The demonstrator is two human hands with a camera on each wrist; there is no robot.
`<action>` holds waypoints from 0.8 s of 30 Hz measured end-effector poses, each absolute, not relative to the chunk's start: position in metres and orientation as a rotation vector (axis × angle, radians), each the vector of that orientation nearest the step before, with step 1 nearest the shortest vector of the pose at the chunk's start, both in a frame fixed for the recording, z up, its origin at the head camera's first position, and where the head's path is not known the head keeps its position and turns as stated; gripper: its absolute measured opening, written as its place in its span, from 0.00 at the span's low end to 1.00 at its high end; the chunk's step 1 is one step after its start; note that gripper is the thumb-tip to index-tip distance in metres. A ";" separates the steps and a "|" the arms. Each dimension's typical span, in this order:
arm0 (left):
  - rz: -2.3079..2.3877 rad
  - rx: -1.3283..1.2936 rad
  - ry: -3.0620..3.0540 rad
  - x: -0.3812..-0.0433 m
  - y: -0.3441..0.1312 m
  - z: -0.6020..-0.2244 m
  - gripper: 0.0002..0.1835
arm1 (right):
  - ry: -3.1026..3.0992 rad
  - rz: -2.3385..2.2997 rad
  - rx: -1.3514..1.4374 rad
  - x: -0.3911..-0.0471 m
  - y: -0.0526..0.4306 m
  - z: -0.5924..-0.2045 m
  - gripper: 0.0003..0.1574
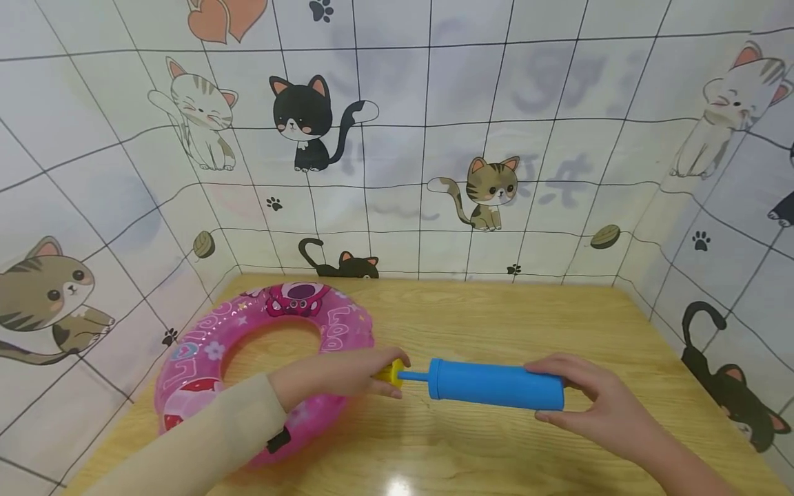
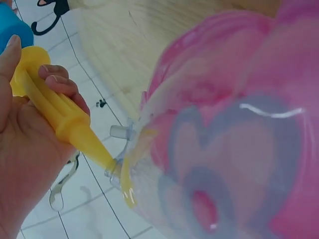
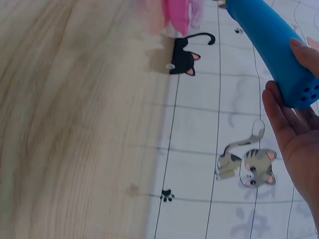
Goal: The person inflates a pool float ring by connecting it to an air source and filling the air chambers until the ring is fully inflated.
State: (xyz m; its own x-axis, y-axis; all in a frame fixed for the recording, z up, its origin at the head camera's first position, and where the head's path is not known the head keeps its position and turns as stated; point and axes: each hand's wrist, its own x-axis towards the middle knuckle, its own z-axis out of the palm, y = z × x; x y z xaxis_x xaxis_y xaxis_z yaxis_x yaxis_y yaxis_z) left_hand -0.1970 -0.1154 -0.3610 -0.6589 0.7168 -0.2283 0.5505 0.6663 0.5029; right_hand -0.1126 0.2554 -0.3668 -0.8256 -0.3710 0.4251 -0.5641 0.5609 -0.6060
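My left hand [image 1: 356, 373] grips the yellow nozzle end [image 2: 67, 117] of a hand pump. Its tapered tip sits at the clear valve [image 2: 114, 172] of a pink inflatable swim ring [image 1: 192, 344], and the valve's small plug [image 2: 121, 131] sticks out beside it. A thin blue rod [image 1: 414, 376] runs from the yellow end into the pump's blue barrel [image 1: 496, 384], which is level above the table. Around the barrel's far right end, my right hand [image 1: 595, 399] holds with thumb below and fingers above; small holes show in that end in the right wrist view.
The swim ring covers the left part of the wooden table [image 1: 496, 317]. White tile-patterned walls with cartoon cats [image 1: 304, 120] enclose the table at the back and on both sides.
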 end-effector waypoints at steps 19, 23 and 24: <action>0.579 0.955 2.494 -0.206 -0.148 -0.363 0.24 | -2.582 1.036 0.744 -0.100 0.306 -0.361 0.41; 0.582 0.998 2.498 -0.201 -0.148 -0.364 0.23 | -2.635 1.016 0.675 -0.095 0.307 -0.362 0.40; 0.581 1.003 2.497 -0.199 -0.148 -0.364 0.23 | -2.660 0.995 0.647 -0.093 0.306 -0.361 0.40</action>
